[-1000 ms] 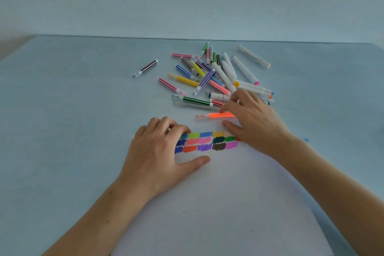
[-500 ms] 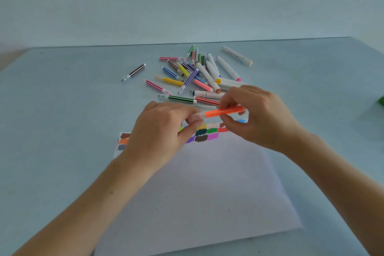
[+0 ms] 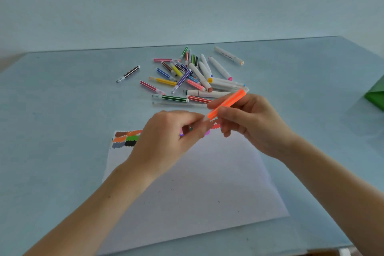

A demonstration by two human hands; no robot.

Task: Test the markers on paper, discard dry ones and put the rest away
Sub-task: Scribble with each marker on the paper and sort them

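An orange marker [image 3: 228, 103] is held tilted above the far edge of the white paper [image 3: 187, 189]. My right hand [image 3: 249, 122] grips its barrel between thumb and fingers. My left hand [image 3: 166, 141] pinches the marker's near end, where the cap is; that end is hidden by my fingertips. Coloured test patches [image 3: 126, 138] run along the paper's far edge, partly covered by my hands. A pile of several markers [image 3: 193, 77] lies on the table beyond the paper.
A single dark marker [image 3: 128, 74] lies apart, left of the pile. A white marker [image 3: 228, 55] lies at the back right of the pile. Part of a green object [image 3: 376, 94] shows at the right edge. The table [image 3: 52, 110] is pale blue.
My right hand picked the orange marker off the table and lifted it. My left hand left the paper and took hold of the marker's near end. The marker now tilts up to the right.
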